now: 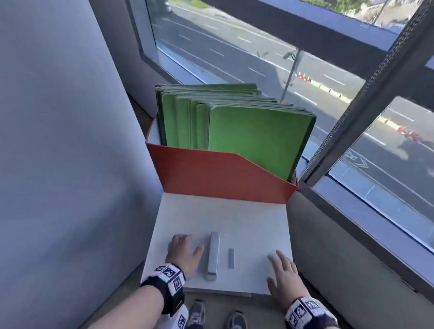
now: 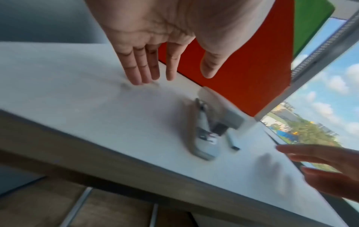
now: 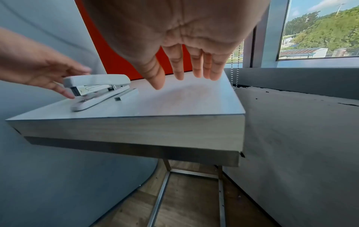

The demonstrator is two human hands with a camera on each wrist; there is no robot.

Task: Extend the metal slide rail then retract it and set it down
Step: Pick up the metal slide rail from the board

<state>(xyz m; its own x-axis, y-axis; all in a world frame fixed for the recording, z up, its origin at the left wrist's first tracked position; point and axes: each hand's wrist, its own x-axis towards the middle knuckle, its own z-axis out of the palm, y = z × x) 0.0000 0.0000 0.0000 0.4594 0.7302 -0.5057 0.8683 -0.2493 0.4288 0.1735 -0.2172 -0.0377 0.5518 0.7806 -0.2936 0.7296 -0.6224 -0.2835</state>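
1. Progress, as a judgement: neither hand holds anything, so this is either the very start or the very end of the task. The pictures alone do not settle which. If it is the start, pulling the rail out, pushing it back and setting it down all remain

2. The left hand (image 1: 184,253) lies flat with fingers straight and slightly spread, just left of the stapler (image 1: 213,255). In the right wrist view its fingertips are at the stapler's near end, perhaps touching it, but they do not wrap round it

3. The right hand (image 1: 283,275) is also spread, fingers straight and apart, over the right part of the table (image 1: 221,217), well apart from the stapler and gripping nothing

4. The nearest match to the task's metal slide rail appears to be the staple track inside the stapler. In the right wrist view, shiny metal shows between the white top arm and the white base. It looks pushed in, not drawn out

5. The stapler lies lengthwise near the front middle of the table, with its top arm down

6. Just right of it, not touching, lies a short grey strip of staples (image 1: 231,258)

7. Behind them stands an orange file box (image 1: 220,175) filled with green folders (image 1: 252,136)
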